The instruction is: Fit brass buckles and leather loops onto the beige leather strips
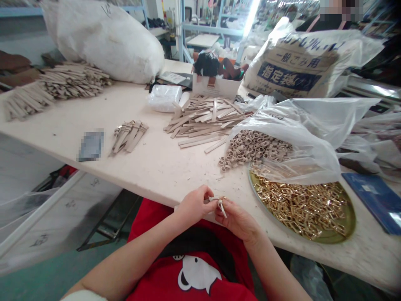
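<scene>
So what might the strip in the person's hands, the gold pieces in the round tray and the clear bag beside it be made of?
Strip: perhaps leather or imitation leather, going by its dull, pale surface; too small to be sure.
Gold pieces: probably polished metal, judging by bright glints, though plated plastic is possible.
Bag: apparently thin, glossy plastic film, being see-through and creased.

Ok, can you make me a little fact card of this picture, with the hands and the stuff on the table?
Left hand: pinching a small beige strap piece
Right hand: fingers on the same piece, partly hiding it
Round tray: holds many gold-coloured metal pieces
Beige loops: heaped, some spilling from a clear plastic bag
Loose strips: piled beyond the hands
Small bunch of straps: left of that pile
Blue flat item: right of the tray
</scene>
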